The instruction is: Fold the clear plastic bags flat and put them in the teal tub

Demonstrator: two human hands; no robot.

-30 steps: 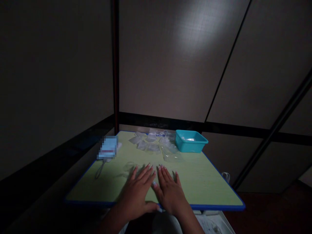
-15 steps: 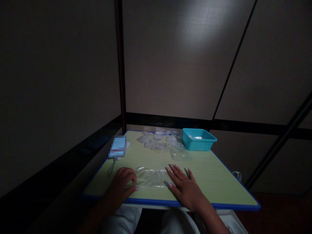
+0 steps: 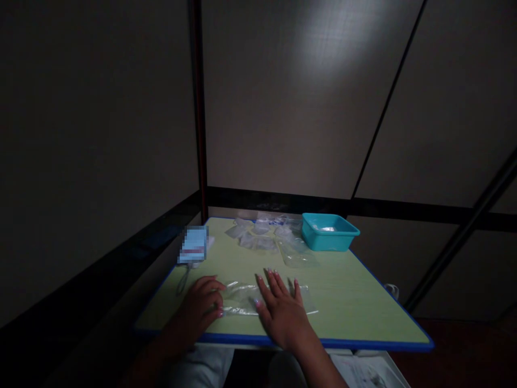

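A clear plastic bag [image 3: 242, 304] lies flat across the near part of the green table, its surface shiny and slightly wrinkled. At its left end, my left hand [image 3: 204, 303] has its fingers curled, with thumb and index finger closed on the bag's edge. My right hand [image 3: 283, 310] presses flat on the bag toward its right half, fingers stretched and spread. The palm covers part of the plastic, and the bag's right end shows beyond the little finger.
Farther back on the table [image 3: 343, 302] lie several small translucent packets [image 3: 258, 241] and another clear bag [image 3: 297, 256]. A turquoise basin [image 3: 329, 237] stands at the back right. On the left edge is a blurred-out light-blue item [image 3: 194, 245] with a looped strap [image 3: 182, 281]. Walls rise behind and left.
My right hand has slid left across the bag, uncovering its right end. The thumb and index finger of my left hand have drawn closer together at the left end.
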